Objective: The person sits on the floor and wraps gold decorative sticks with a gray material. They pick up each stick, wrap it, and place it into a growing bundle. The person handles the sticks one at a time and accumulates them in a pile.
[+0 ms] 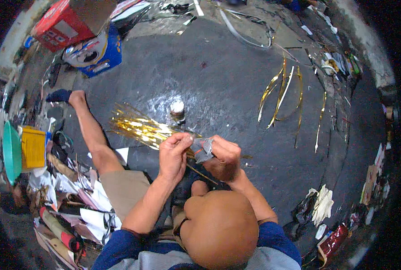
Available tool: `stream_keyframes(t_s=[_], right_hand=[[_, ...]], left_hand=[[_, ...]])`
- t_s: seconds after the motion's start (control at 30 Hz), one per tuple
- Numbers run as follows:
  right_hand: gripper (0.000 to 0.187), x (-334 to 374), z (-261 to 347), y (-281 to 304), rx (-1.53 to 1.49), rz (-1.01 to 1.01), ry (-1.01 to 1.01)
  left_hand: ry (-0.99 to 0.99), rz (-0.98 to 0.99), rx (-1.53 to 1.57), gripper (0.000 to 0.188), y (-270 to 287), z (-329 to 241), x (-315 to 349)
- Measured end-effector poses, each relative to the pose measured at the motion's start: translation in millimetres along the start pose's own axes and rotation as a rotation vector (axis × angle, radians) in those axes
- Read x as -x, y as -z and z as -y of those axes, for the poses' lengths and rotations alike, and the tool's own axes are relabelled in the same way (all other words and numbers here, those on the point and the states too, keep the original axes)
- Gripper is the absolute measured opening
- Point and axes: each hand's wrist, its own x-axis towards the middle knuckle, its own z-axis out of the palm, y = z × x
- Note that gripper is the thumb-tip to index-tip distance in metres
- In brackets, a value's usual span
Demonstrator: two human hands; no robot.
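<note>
My left hand [173, 150] pinches gold strips [137, 128]; right hand [223, 157] clamped on grey cloth [203, 148], nr small jar [177, 110].

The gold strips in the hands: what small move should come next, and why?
Probably draw the grey cloth in the right hand further along the gold strips. The left hand pinches their near end, and most of their length lies beyond the cloth.

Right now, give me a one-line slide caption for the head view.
Seated on a dark floor, left hand and right hand grip a grey piece over gold strips.
</note>
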Motion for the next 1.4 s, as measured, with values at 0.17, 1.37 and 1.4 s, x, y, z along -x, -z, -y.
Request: stream_keyframes(t_s=[0.17,1.37,1.4], right_hand=[[0.019,7,2,0,-0.017,0.109,0.0],[0.072,280,-315,376,0.811,-0.326,-1.487],[0.075,246,-306,361,0.653,-0.327,-1.555]], left_hand=[[-0.007,0.069,-0.017,0.006,18,-20,-9],[-0.846,-0.231,-1.504,0.043,219,-65,-173],[-0.979,-0.209,-1.575,0.04,216,-75,-153]])
